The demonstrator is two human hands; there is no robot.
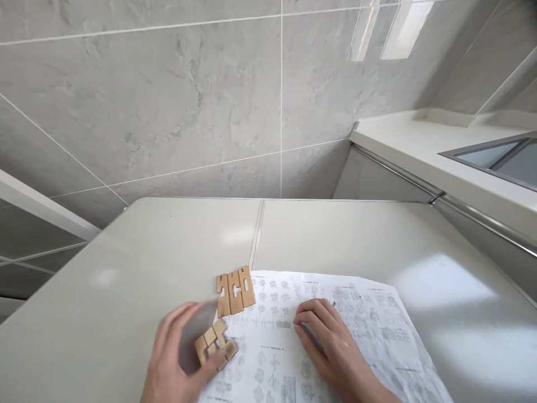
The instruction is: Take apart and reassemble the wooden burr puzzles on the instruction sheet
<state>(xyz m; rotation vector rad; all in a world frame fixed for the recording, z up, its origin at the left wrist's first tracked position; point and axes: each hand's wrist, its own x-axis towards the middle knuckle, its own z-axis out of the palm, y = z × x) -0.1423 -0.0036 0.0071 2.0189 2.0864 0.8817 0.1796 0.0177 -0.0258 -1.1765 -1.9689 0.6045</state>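
My left hand (180, 352) lies at the bottom of the view with its fingers curled round some notched wooden puzzle pieces (215, 342), the thumb underneath them. Just beyond, three numbered wooden pieces (235, 290) lie side by side on the table, at the left edge of a printed instruction sheet (377, 330). My right hand (331, 344) rests flat on that sheet, fingers stretched out towards the left, holding nothing.
A pale table (126, 268) with a seam down its middle stands against a grey tiled wall (168, 101). To the right runs a white counter (419, 145) with a recessed sink (499, 157) and a metal rail under its edge.
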